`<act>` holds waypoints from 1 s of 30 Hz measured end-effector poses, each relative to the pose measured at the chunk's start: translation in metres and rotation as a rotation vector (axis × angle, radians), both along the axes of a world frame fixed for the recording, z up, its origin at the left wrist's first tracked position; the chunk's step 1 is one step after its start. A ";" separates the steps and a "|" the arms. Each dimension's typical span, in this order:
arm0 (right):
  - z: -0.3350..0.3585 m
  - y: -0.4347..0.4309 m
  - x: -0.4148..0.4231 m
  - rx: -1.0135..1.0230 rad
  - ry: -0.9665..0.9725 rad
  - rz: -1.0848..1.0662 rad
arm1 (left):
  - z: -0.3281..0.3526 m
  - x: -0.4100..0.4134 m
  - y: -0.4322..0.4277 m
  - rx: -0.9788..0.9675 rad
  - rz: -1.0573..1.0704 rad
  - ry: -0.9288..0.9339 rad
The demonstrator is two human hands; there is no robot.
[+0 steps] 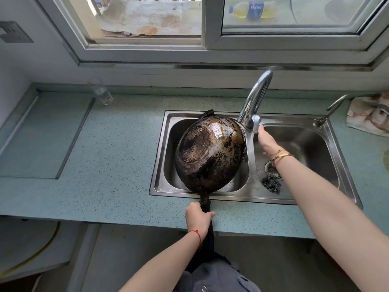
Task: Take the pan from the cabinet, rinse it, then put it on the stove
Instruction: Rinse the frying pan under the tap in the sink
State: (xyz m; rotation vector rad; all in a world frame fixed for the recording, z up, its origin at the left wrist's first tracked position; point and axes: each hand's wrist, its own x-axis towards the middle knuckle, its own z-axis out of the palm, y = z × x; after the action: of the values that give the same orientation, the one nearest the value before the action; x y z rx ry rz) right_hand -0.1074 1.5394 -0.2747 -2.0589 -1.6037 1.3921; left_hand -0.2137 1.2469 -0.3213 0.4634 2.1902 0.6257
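Observation:
A blackened, scorched pan (210,153) is tilted bottom-up over the left basin of the steel double sink (160,157). My left hand (197,217) grips its long black handle at the sink's front edge. My right hand (267,142) reaches over the right basin, fingertips touching the lever at the base of the chrome tap (255,98). No water stream is visible.
A black scouring pad (270,184) lies by the right basin's drain. A glass (102,93) stands on the counter at the back left, beside a glass stove panel (42,133). A small second tap (332,108) and a cloth (370,113) are at the right.

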 end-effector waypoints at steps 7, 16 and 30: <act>-0.030 -0.112 0.014 -0.494 -0.055 0.390 | -0.001 -0.002 -0.001 0.007 -0.013 -0.006; -0.051 -0.212 0.003 -0.608 -0.052 0.671 | 0.002 -0.006 -0.004 0.039 -0.049 -0.008; -0.078 -0.289 -0.040 -0.315 0.101 0.281 | 0.008 -0.030 -0.009 0.071 -0.016 -0.127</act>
State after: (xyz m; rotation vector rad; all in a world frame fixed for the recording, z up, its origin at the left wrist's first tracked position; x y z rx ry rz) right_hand -0.1477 1.2508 -0.3524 -1.9318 -1.7809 1.9230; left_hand -0.2434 1.2380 -0.3132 0.4648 2.0477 0.7066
